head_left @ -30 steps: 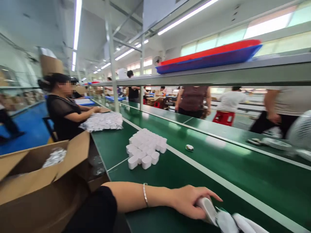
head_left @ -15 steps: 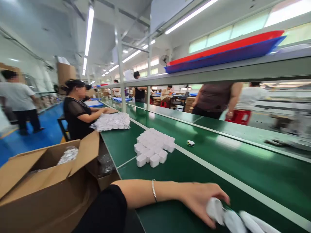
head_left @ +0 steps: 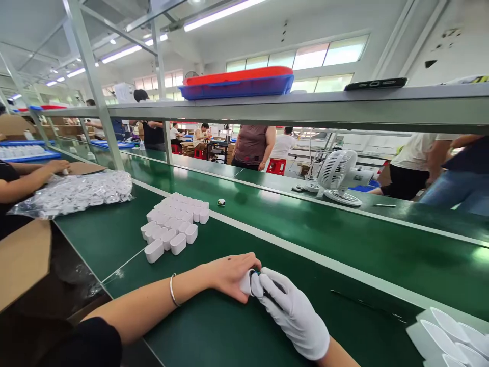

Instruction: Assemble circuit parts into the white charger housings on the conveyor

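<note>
In the head view my bare left hand (head_left: 233, 275), with a silver bangle on the wrist, is closed around a small white plastic case (head_left: 246, 284). My right hand (head_left: 292, 311) wears a white glove and pinches the other end of the same piece; a dark gap and a bit of green show between the two hands. What exactly the gloved fingertips grip is partly hidden. Beyond my left hand a cluster of white oval cases (head_left: 173, 219) stands on the green work surface (head_left: 214, 331). More white cases (head_left: 445, 334) stand at the lower right.
A clear bag of small white parts (head_left: 87, 191) lies at the left by a co-worker's hands (head_left: 57, 167). An open cardboard box (head_left: 25, 260) is below. A white fan (head_left: 340, 176), a shelf with red and blue trays (head_left: 237, 89), and a thin dark tool (head_left: 367, 306) are also around.
The view has turned to the right. My gloved right hand now shows fully, and both hands meet at the white case in front of me.
</note>
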`<control>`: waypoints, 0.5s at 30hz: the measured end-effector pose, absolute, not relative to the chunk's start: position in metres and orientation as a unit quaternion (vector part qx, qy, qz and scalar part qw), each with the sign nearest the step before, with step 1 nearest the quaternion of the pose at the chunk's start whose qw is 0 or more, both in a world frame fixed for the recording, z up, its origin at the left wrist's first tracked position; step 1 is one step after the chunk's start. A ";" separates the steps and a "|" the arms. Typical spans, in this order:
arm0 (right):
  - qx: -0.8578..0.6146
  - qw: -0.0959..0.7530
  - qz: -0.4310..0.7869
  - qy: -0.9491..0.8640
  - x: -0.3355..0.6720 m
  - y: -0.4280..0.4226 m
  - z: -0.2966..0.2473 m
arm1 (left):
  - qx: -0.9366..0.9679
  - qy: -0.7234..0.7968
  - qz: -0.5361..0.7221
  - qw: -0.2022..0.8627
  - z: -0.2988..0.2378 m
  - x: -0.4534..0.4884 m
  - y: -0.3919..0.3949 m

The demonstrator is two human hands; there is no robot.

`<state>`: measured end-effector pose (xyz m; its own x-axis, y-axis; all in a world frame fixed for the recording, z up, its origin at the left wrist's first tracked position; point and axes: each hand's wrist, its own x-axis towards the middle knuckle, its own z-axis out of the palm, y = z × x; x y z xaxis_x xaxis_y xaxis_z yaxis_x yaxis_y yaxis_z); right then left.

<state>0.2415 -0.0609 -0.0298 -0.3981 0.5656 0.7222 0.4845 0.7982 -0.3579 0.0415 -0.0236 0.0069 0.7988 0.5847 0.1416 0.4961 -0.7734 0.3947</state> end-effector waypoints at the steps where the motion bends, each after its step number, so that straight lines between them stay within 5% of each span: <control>1: -0.292 0.438 0.035 -0.850 0.243 -0.060 -0.030 | 0.933 0.291 0.129 0.168 0.006 0.042 -0.023; 11: -0.269 0.409 -0.026 -0.871 0.244 -0.054 -0.032 | 0.933 0.269 0.159 0.177 -0.005 0.043 -0.019; 15: -0.324 0.415 0.112 -0.843 0.237 -0.060 -0.028 | 0.912 0.298 0.194 0.203 -0.014 0.047 -0.021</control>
